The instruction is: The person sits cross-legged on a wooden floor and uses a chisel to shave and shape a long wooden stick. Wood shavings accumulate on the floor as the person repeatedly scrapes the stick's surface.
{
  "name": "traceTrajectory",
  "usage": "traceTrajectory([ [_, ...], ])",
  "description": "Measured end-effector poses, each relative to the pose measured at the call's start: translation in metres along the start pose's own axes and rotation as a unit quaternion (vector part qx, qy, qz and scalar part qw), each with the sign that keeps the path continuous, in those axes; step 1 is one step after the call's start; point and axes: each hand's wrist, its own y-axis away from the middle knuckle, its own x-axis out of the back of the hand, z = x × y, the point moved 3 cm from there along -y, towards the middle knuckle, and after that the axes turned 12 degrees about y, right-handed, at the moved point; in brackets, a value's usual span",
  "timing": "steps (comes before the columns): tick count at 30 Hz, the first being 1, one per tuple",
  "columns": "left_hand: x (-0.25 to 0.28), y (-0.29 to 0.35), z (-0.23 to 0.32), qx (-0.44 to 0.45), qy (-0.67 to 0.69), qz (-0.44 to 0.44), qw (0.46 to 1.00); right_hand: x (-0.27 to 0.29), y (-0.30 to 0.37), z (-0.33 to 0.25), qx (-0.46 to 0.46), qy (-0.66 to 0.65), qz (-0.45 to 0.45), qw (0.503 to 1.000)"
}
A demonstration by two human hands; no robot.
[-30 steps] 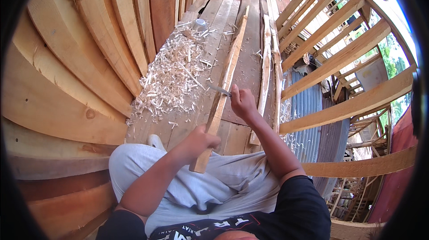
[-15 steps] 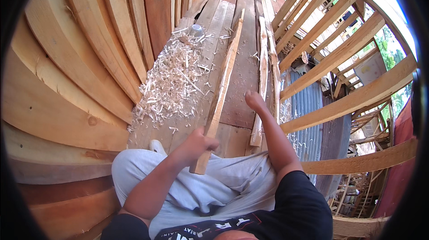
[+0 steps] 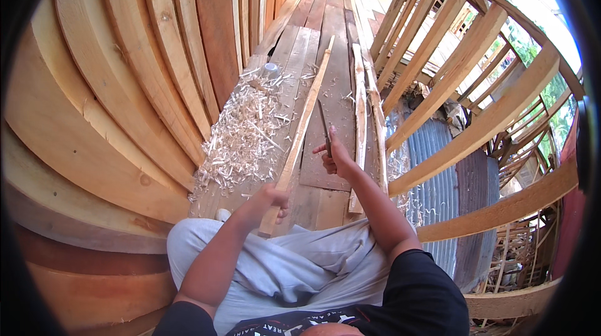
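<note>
A long, pale strip of wood (image 3: 305, 114) slants away from my lap across the plank floor, its near end over my crossed legs. My left hand (image 3: 270, 201) is wrapped round it close to that near end. To the right of the strip, my right hand (image 3: 338, 156) grips a knife (image 3: 324, 120) with a thin dark blade pointing away from me. The blade is apart from the wood. My palm hides most of the knife's handle, and a finger or two stick out to the left.
Curly wood shavings (image 3: 241, 142) are heaped left of the strip, with a small pale cup-like object (image 3: 270, 70) at their far edge. Two rough wood strips (image 3: 360, 111) lie to the right. A slatted wall (image 3: 169, 42) rises on the left; wooden railing posts (image 3: 466, 42) stand on the right.
My right hand has shifted left and turned, and the knife blade now shows. The far end of the strip appears lower in view, and my left hand has moved slightly left with it.
</note>
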Motion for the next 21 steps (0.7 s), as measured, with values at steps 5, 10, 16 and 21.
traceTrajectory([
  [5,-0.002,-0.004,-0.008,-0.024,-0.09,0.015,0.996,-0.017,0.038,-0.003,0.051,0.085,-0.05,0.994],
  [10,0.004,-0.023,-0.022,-0.035,-0.159,0.032,0.986,-0.026,0.056,-0.004,0.123,0.176,-0.051,0.975],
  [16,0.01,-0.037,-0.038,-0.058,-0.074,0.026,0.995,-0.024,0.066,-0.007,0.137,0.203,-0.023,0.969],
  [21,0.012,-0.042,-0.033,-0.053,-0.111,-0.026,0.992,-0.007,0.067,-0.003,0.135,0.202,-0.003,0.97],
])
